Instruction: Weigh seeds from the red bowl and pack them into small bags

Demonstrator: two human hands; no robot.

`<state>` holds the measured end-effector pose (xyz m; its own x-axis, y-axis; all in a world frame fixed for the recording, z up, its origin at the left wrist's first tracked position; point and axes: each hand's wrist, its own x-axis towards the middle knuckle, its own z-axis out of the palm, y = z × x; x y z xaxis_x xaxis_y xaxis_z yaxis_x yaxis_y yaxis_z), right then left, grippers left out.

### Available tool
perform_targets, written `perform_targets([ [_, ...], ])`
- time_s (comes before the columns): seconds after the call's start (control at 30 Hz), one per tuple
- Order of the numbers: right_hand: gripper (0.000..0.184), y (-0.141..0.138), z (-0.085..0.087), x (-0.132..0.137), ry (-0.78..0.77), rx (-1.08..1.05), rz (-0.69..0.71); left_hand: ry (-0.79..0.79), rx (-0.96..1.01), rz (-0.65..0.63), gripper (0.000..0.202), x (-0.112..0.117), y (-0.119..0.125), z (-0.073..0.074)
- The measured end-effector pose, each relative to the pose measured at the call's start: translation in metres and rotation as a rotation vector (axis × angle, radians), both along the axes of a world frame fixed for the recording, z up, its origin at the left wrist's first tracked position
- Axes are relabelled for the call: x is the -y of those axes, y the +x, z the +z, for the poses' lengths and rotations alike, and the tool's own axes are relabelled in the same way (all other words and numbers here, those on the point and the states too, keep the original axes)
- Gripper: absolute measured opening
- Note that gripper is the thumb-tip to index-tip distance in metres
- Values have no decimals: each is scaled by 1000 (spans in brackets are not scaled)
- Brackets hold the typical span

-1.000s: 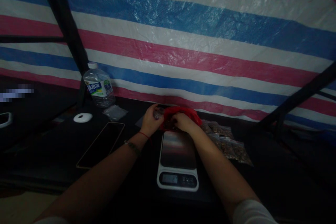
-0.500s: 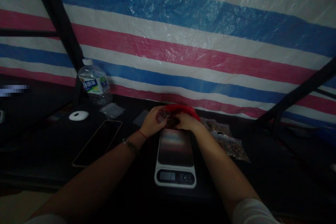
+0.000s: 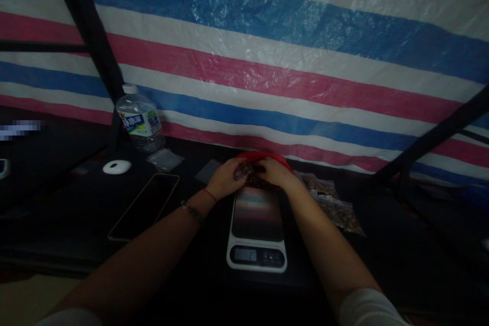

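My left hand point(image 3: 225, 177) is closed around a small clear plastic bag point(image 3: 243, 170), tilted with its mouth toward the right. A red plastic bag point(image 3: 267, 156) lies behind both hands, with loose dark brown pieces point(image 3: 256, 180) in its opening. My right hand point(image 3: 275, 173) dips into those pieces with its fingers curled, their tips mostly hidden. Just in front of the hands, a white kitchen scale point(image 3: 257, 224) with a dark plate has its display lit. Several filled zip bags point(image 3: 340, 214) of brown bits lie beside my right forearm.
To the left lie a phone point(image 3: 145, 206), a white oval case point(image 3: 116, 166) and small empty zip bags point(image 3: 165, 159). A big clear bottle point(image 3: 141, 122) stands behind them. Another flat clear bag point(image 3: 208, 170) is near my left hand. Striped sheeting point(image 3: 267, 76) hangs behind the black table.
My left hand has moved slightly right, bringing the clear bag closer to the brown pieces and my right hand. The whole view has shifted a little.
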<state>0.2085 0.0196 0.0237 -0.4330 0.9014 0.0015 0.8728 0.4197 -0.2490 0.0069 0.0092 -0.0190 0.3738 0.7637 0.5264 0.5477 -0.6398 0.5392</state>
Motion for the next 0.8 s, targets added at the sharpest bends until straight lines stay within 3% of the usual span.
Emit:
perform_targets([
  [0.13, 48, -5, -4, 5, -17, -20, 41, 15, -2, -20, 45, 3, 2, 3],
  [0.3, 31, -10, -11, 2, -71, -30, 95, 4, -5, -20, 43, 4, 2, 4],
  [0.4, 23, -9, -8, 0, -47, -15, 77, -2, -8, -29, 45, 3, 2, 2],
  [0.6, 26, 5, 5, 0, -118, 66, -12, 14, -4, -24, 45, 0, 2, -1],
  [0.73, 52, 14, 5, 3, -249, 63, 7, 12, -13, -36, 47, 1, 1, 0],
  [0.8, 54, 13, 2, 3, -265, 97, -8, 12, -17, -35, 47, 1, 2, 0],
])
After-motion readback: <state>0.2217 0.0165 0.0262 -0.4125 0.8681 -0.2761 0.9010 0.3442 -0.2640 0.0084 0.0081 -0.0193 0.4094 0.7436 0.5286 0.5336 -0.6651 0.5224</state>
